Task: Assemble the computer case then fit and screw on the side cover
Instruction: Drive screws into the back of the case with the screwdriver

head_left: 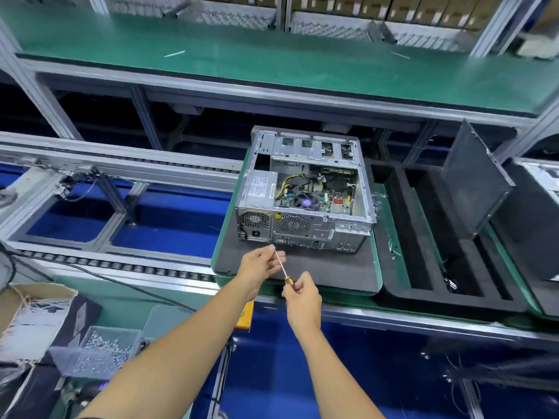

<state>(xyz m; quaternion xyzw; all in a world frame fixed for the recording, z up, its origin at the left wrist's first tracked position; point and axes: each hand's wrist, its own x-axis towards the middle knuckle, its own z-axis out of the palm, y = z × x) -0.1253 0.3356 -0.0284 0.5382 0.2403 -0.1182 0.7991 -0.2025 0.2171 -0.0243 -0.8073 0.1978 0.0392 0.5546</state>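
Biggest thing first: the open grey sheet-metal computer case (305,192) lies on its side on a dark foam pad (332,267) atop the green-edged pallet on the bench conveyor. From my hands it sits straight ahead, on the far side and a touch right. Its long axis runs near-to-far, tilting slightly left as it goes away. The rear I/O panel w/ fan grilles points at me, the drive bays point away, and the open side faces up, so motherboard, CPU fan and silver PSU are all exposed. Cover isn't on yet.

Next, the dark flat metal side cover (475,179) stands leaning on edge in the black slotted foam tray (423,237), right of the case and well apart from both hands. Right hand is the nearer one to it, I'd say.

Then the hands. Left hand (261,264) pinches the steel shaft near the tip of a slim screwdriver with an orange-and-black handle (284,272); right hand (302,293) grips the handle. So both are clamped on the one tool, close together, just near of the case's rear panel. The driver's long axis runs from near-right up to far-left, tip toward the case's rear left corner. Can't tell if a screw sits on the tip.

Smallest: clear plastic bin of silver screws (99,352), near-left, closer to the left arm.

My read: the cover has to come leftward and drop flat over the open top, edges lined up w/ the case's long axis.
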